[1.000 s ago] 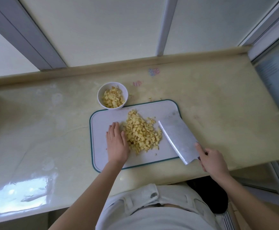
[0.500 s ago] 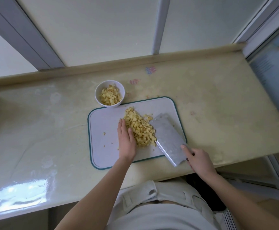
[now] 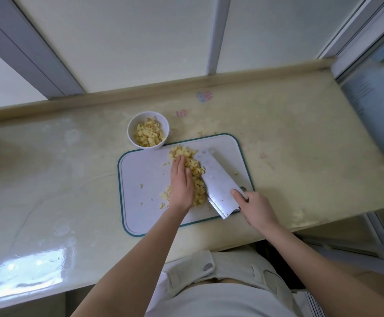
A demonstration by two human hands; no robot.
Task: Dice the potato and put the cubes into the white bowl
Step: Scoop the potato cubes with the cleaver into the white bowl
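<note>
Far left, the pale yellow counter (image 3: 49,179) just has a big glare patch near its front edge. Next along, the white bowl (image 3: 131,130) sits right at the far-left corner of the green-rimmed cutting board (image 3: 140,175), already holding a good heap of diced potato.

The left hand (image 3: 181,184) lies on the board with its fingers straight and together, flat against the left side of the potato cubes (image 3: 195,172). That pile is squeezed into a narrow strip between the hand and the cleaver (image 3: 218,179), whose blade lies tilted along the pile's right side. A few stray cubes poke out on the left of the hand, and the hand covers part of them.

The right hand (image 3: 257,209) is wrapped round the cleaver's handle with the forefinger stretched onto the blade. The handle is pretty much hidden in the fist.

Further back there are small coloured marks (image 3: 204,96) on the counter, too blurry to read. A glass panel is cut off at the right edge.
</note>
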